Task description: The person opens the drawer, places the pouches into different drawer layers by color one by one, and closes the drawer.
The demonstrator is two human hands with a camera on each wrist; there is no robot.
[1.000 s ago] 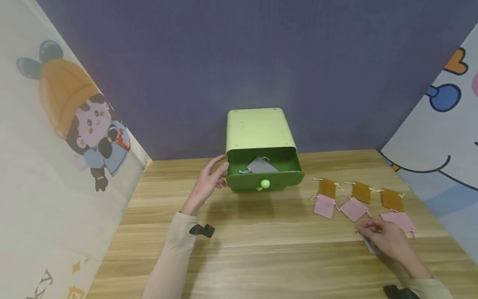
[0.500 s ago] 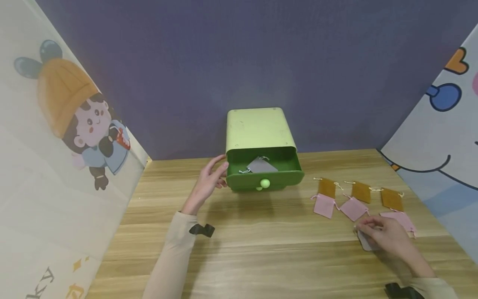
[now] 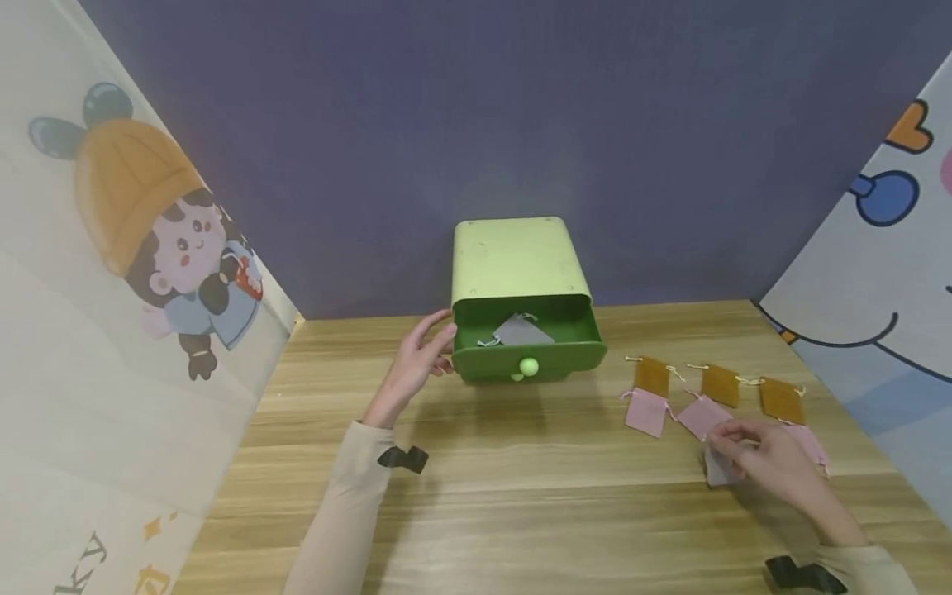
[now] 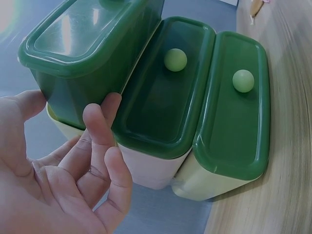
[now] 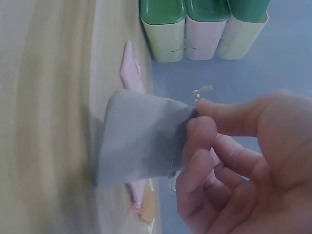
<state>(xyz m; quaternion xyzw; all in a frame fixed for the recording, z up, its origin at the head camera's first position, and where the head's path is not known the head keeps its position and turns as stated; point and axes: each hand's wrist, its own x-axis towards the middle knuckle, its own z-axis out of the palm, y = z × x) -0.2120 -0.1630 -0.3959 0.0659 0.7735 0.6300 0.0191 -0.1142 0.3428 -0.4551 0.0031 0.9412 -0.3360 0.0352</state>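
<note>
A light-green chest [image 3: 516, 252] stands at the back, its top drawer [image 3: 528, 355] pulled out. One or more grey drawstring pouches [image 3: 522, 330] lie inside; overlap hides how many. My left hand [image 3: 412, 364] rests with loosely bent fingers against the left side of the drawer; the left wrist view shows its fingertips [image 4: 112, 103] at the drawer's side wall. At the right, my right hand [image 3: 769, 463] pinches a grey drawstring pouch [image 5: 141, 139] by its gathered corded top. The pouch hangs at a tilt, close over the wood.
Right of the chest lie brown pouches [image 3: 720, 385] in a row, with pink pouches [image 3: 645, 411] in front; the right hand partly covers the rightmost pink one. Two lower drawers [image 4: 156, 97] are shut. A blue-grey wall [image 3: 632, 124] rises behind, printed panels at both sides.
My right hand has lifted the grey pouch from the table, shifting it slightly left and away from me. My left hand and the drawer keep their places.
</note>
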